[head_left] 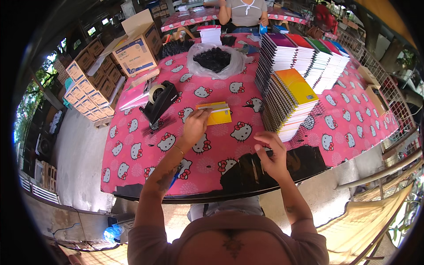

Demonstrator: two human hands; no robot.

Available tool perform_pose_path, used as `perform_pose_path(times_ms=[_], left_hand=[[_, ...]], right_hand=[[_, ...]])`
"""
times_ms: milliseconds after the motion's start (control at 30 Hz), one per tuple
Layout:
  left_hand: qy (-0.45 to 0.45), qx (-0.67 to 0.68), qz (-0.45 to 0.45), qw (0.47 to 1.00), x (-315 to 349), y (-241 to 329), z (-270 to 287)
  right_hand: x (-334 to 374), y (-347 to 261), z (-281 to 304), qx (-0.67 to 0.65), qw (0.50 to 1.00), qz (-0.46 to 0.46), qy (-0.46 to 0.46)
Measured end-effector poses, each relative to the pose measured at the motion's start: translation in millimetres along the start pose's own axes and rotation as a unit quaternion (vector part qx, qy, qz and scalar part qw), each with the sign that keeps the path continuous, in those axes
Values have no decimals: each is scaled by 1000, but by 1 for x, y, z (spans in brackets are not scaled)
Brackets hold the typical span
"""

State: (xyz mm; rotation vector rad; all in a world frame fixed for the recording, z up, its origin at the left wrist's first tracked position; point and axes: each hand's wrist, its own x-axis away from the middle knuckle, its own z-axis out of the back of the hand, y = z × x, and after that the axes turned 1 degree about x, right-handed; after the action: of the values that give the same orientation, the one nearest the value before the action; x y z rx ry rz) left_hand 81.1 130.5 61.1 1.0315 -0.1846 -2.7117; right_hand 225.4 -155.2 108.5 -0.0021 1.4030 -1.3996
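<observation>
A small yellow notebook (220, 117) lies on the pink patterned tablecloth in front of me, with a pale strip across its upper part. My left hand (197, 126) has its fingers closed at the notebook's left edge. Holding nothing, my right hand (272, 154) hovers above the near edge of the table, its thumb and fingers apart and slightly bent. Just beyond it rises a tall stack of yellow spiral notebooks (295, 86). A black tape dispenser (160, 102) with a roll of tape sits left of my left hand.
Purple, red, green, pink and blue notebook stacks (297, 45) stand at the back right. A plastic bag of black material (212, 60) lies beyond the yellow notebook. Cardboard boxes (134, 55) are piled at left. Across the table is another person (245, 13). A blue pen (175, 176) lies by my left forearm.
</observation>
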Motion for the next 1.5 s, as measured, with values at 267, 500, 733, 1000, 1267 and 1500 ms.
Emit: perform_pose_path(times_ms=[267,500,733,1000,1267,1500], left_hand=[[-48,175,1,983,42,77,9],[2,-203,197,959,95,-115,52],[83,-220,150,960,85,-77,47],[8,205,190,960,89,65,60],[33,215,206,954,90,68,47],[31,205,150,967,82,64,45]], right_hand=[[27,74,-62,-112,964,-215,-108],[39,66,-76,-210,944,-250,-34],[36,75,-74,-219,926,-286,-114],[34,76,-79,-284,903,-302,-112],[40,86,-80,-304,899,-289,-127],[36,87,-77,-285,908,-273,-143]])
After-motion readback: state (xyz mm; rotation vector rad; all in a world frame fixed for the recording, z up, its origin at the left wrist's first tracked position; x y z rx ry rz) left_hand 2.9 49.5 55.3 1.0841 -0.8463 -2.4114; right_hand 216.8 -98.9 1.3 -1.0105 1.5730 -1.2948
